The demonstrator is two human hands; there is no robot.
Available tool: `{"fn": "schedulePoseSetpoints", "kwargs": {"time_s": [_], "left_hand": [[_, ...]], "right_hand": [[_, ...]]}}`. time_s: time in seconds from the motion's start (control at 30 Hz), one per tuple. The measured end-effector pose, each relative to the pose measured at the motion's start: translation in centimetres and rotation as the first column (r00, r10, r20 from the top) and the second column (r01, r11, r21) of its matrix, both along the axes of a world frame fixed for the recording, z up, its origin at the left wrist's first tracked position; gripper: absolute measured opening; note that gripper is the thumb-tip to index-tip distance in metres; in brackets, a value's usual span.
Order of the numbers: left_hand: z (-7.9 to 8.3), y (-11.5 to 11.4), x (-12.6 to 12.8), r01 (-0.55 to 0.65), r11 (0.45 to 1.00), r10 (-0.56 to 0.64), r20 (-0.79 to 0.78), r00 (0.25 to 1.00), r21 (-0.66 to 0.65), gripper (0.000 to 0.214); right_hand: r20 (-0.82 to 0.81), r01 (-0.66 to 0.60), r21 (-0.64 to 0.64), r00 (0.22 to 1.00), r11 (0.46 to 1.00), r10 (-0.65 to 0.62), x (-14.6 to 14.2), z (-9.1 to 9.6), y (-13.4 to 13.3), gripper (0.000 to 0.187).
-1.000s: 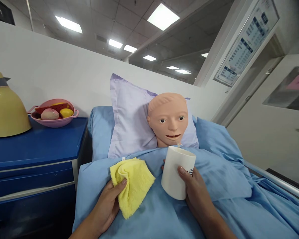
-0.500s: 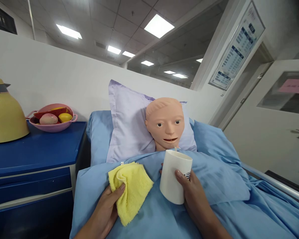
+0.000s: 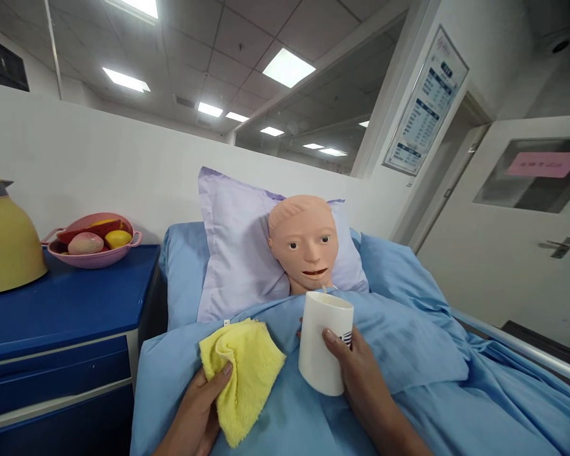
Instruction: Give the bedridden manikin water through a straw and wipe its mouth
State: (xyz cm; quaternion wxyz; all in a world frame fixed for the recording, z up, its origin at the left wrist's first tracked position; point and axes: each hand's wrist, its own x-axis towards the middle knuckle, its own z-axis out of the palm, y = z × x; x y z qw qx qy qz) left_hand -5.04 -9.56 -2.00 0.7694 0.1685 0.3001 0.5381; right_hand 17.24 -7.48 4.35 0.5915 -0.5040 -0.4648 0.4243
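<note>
A: Delta vs half a second back?
B: Small. The whole scene sits lower and further left in view, so it's mostly head motion. The right hand (image 3: 356, 373) is wrapped round the white mug (image 3: 319, 348) as before, thumb across the front and fingers behind. The mug is upright, rim just below the chin of the manikin head (image 3: 304, 244), same gap as earlier. The left hand (image 3: 197, 415) still pinches the yellow cloth (image 3: 244, 370), thumb on top. Its wrist is now cut more by the bottom edge.
A: Mug location?
B: Over the blue blanket (image 3: 408, 354) at the manikin's chest, just right of the cloth and not touching it. Can't tell if the base touches the blanket. There's a thin straw-like tip at the rim toward the mouth, too small to confirm.
A: Clearance?
B: Left: the blue cabinet (image 3: 61, 304) edge runs close beside the bed. The pink bowl (image 3: 92, 258) of fruit and the yellow kettle (image 3: 7, 247) on top are well apart from both hands. Right: the bed rail (image 3: 527, 356) runs along the mattress edge, with open blanket between it and the mug. The pillow (image 3: 232, 253) sits behind the head.
A: Surfaces?
B: Mug: glossy smooth cylinder, dark stripes beside the thumb. Cloth: fluffy terry, folded, draped over the fingers. Blanket: thin, creased. Pillow: lilac, smooth. Manikin: matte, moulded. Cabinet: glossy, hard edges.
</note>
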Motion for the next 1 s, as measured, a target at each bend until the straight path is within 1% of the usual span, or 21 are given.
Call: {"fn": "schedulePoseSetpoints", "kwargs": {"time_s": [0.1, 0.33, 0.57, 0.73, 0.8, 0.87, 0.93, 1.0], "left_hand": [[-0.4, 0.1, -0.1, -0.016, 1.000, 0.016, 0.020, 1.000, -0.005, 0.077], [-0.6, 0.1, -0.1, -0.017, 1.000, 0.018, 0.037, 0.999, -0.018, 0.079], [-0.6, 0.2, -0.2, -0.009, 1.000, 0.009, 0.047, 0.999, 0.002, 0.072], [-1.1, 0.2, -0.2, -0.010, 1.000, 0.010, 0.013, 1.000, 0.003, 0.069], [-1.1, 0.1, -0.2, -0.013, 1.000, 0.013, -0.016, 1.000, 0.001, 0.068], [-0.9, 0.1, -0.2, -0.015, 1.000, 0.015, -0.080, 0.997, 0.003, 0.066], [-0.1, 0.2, -0.2, -0.010, 1.000, 0.013, -0.180, 0.984, 0.021, 0.063], [1.3, 0.5, 0.0, -0.021, 0.997, 0.040, -0.282, 0.959, 0.070, 0.060]], "right_hand": [[-0.004, 0.000, -0.014, 1.000, 1.000, 0.000, 0.0, 0.1, -0.1, 0.067], [0.010, -0.008, -0.002, 1.000, 1.000, 0.008, 0.4, -0.5, 0.4, 0.062], [0.016, -0.012, 0.003, 1.000, 1.000, 0.012, 0.6, -0.9, 0.6, 0.062], [0.015, -0.005, 0.021, 1.000, 1.000, 0.005, 0.7, -1.0, 0.7, 0.062], [0.020, -0.011, 0.027, 1.000, 1.000, 0.011, 0.6, -1.1, 0.6, 0.061], [0.027, 0.012, 0.042, 1.000, 0.999, -0.013, 0.5, -1.1, 0.6, 0.061], [0.037, 0.055, 0.084, 0.998, 0.995, -0.059, 0.4, -1.3, 0.4, 0.062], [0.044, 0.108, 0.146, 0.992, 0.983, -0.116, 0.2, -1.4, 0.2, 0.062]]}}
